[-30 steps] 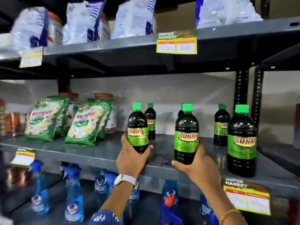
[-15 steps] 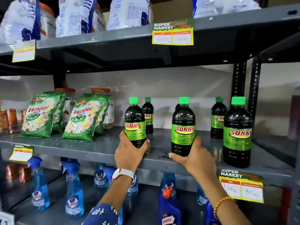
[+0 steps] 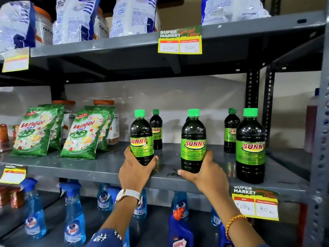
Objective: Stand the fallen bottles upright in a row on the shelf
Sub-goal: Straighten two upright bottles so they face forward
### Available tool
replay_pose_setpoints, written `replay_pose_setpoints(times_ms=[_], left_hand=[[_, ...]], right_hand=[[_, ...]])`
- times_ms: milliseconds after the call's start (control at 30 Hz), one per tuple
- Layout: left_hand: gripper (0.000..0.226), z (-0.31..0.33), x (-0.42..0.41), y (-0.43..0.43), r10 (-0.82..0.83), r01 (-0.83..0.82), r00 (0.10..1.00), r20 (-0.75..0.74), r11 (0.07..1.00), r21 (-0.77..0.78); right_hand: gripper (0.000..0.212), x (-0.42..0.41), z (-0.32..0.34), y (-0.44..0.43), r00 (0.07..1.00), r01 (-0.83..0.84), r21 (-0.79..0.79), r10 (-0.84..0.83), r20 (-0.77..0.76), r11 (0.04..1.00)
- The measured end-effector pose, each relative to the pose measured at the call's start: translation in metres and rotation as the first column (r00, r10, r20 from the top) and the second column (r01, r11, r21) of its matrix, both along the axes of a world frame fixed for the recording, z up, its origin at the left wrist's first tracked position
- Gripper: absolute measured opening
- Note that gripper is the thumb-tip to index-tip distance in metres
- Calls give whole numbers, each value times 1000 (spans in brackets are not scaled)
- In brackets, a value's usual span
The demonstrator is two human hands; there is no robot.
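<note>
Dark green-capped SUNNY bottles stand upright on the grey middle shelf [image 3: 89, 168]. My left hand [image 3: 135, 173] grips the base of the left front bottle [image 3: 141, 138]. My right hand [image 3: 207, 173] wraps the base of the middle front bottle [image 3: 193, 139]. A third front bottle [image 3: 250, 145] stands free at the right. Two smaller-looking bottles stand behind, one at the left [image 3: 156, 129] and one at the right [image 3: 231, 130]. Another bottle is mostly hidden behind the middle one.
Green Wheel detergent packs [image 3: 83, 134] lean at the shelf's left, with orange-lidded jars [image 3: 104, 104] behind. Blue spray bottles [image 3: 73, 216] fill the shelf below. White bags [image 3: 133, 15] sit on the top shelf. A yellow price tag [image 3: 255, 204] hangs at the front edge.
Both hands stay on the same two bottles' bases. The view has shifted slightly; the bottles stay upright in place.
</note>
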State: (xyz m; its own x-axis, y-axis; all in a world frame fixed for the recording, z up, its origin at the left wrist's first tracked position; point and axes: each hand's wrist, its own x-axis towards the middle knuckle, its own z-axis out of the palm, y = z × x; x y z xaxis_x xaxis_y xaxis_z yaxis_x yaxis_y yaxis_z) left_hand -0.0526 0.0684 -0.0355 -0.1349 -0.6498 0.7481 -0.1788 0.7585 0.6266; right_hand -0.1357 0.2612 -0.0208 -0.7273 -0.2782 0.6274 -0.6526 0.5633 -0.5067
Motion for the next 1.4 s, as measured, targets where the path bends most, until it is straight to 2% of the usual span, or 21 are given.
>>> replay_pose_setpoints(times_ms=[100,167,233,300,367,433,500,533,567,633,700,767,833,900,1000,1400], left_hand=[[94,1,0,0,-25,24,999,29,1000,6],[106,2,2,2,-40,40,999,-12,999,21],[109,4,5,12,-62,64,978,-201,998,6],[97,5,6,33,-109,77,924,-367,992,-100],[89,9,-1,62,-232,151,897,-375,961,-232],[86,15,-14,91,-356,279,887,-294,921,-274],[90,23,-26,113,-426,388,882,-202,899,-203],[94,26,-32,121,-451,428,876,-173,891,-154],[97,27,-38,126,-467,456,870,-159,884,-102],[103,26,-48,128,-493,500,858,-148,866,19],[104,23,-56,125,-508,517,855,-100,850,101],[99,20,-61,120,-491,495,869,-60,864,98],[92,18,-63,117,-475,477,879,-45,874,92],[82,17,-64,115,-465,466,885,-28,881,82],[69,18,-64,114,-474,472,881,0,877,95],[67,18,-56,110,-506,500,862,42,860,97]], right_hand=[[89,3,2,1,1000,0,29,0,6,1000],[95,7,1,6,998,-55,12,55,0,998],[95,14,-5,19,983,-185,-144,182,-34,972],[81,21,-10,36,949,-299,-304,249,-194,905],[67,15,-8,57,904,-279,-392,102,-416,877],[65,-2,5,81,869,-165,-481,-104,-483,861],[78,-21,18,103,906,-48,-522,-183,-381,852],[88,-30,21,112,949,-24,-505,-139,-282,863],[97,-39,21,120,985,-36,-469,-47,-165,882],[108,-53,18,131,985,-126,-383,162,62,915],[106,-67,16,136,941,-205,-312,274,196,928],[91,-75,15,136,911,-255,-246,318,263,935],[70,-78,13,134,909,-270,-207,320,267,940],[63,-79,11,133,925,-257,-198,300,233,946],[60,-75,11,132,942,-234,-178,268,204,956],[55,-67,12,132,961,-188,-141,211,180,972]])
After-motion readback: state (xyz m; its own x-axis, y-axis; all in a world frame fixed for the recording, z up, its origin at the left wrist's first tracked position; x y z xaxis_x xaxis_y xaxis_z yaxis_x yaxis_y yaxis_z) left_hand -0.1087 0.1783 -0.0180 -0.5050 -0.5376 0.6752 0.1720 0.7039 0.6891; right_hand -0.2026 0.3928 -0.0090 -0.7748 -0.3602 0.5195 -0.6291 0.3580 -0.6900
